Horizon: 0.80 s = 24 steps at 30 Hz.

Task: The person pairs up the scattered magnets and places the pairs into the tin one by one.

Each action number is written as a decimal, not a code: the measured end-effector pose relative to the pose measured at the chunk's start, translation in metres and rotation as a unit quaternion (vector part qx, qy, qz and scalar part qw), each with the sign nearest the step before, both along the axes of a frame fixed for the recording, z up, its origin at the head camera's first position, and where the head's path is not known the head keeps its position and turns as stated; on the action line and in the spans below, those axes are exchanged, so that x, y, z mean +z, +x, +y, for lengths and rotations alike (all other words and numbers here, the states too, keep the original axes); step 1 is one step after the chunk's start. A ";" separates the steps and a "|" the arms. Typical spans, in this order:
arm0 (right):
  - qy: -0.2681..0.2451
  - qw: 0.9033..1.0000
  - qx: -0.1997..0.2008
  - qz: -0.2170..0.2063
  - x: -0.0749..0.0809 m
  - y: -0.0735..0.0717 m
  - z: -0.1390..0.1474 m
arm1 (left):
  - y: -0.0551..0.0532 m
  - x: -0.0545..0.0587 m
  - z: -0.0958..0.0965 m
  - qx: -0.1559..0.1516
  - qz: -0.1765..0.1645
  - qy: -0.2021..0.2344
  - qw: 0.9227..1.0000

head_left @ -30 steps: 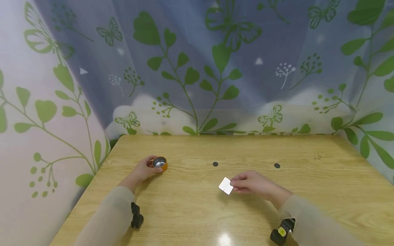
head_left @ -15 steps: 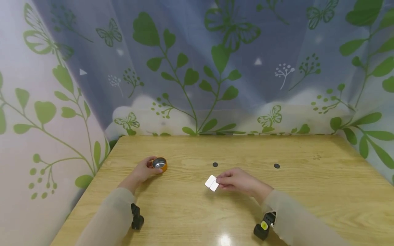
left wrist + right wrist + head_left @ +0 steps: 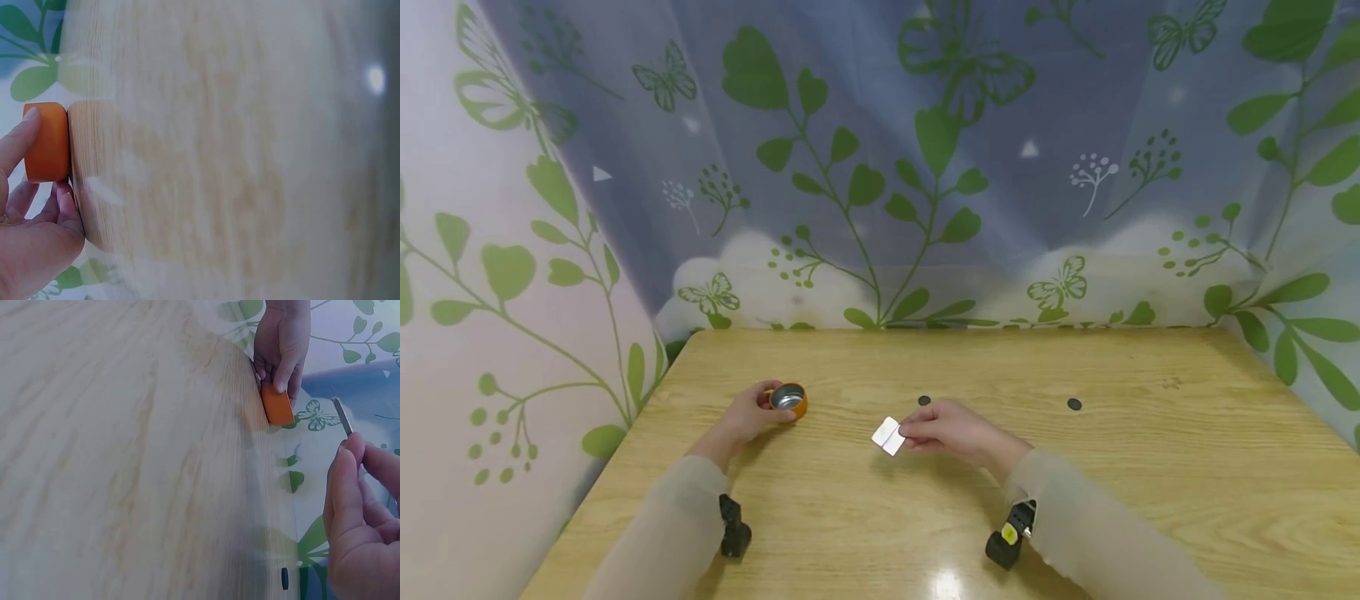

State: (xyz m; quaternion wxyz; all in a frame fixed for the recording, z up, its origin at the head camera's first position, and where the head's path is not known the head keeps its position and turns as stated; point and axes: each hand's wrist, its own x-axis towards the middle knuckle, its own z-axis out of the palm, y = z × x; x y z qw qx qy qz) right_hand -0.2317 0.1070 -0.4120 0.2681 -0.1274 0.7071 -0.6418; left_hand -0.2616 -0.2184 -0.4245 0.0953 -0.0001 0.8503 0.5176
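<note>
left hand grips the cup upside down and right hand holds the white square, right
Not upside down: the cup is upright, its open top facing up in the head view. The left hand does grip it, and the right hand holds the white square.

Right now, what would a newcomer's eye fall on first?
Likely the bright white piece, pinched in the right hand above the middle of the table. Then the orange cup with its shiny inside, held by the left hand at the left, and the blue backdrop with green leaves rising behind the table.
</note>
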 end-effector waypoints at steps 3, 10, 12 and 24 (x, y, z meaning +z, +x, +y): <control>-0.005 1.000 0.003 -0.002 -0.001 -0.003 -0.007 | 0.001 0.000 0.001 -0.001 -0.002 0.000 1.000; -0.014 1.000 -0.001 -0.006 0.003 -0.005 -0.021 | 0.002 0.002 0.001 0.002 -0.005 0.001 1.000; -0.014 1.000 -0.003 -0.011 0.003 -0.006 -0.024 | 0.002 0.002 0.002 0.001 -0.007 0.003 1.000; -0.037 0.999 -0.024 -0.022 -0.001 -0.016 -0.044 | 0.001 0.003 0.000 -0.004 -0.005 -0.002 1.000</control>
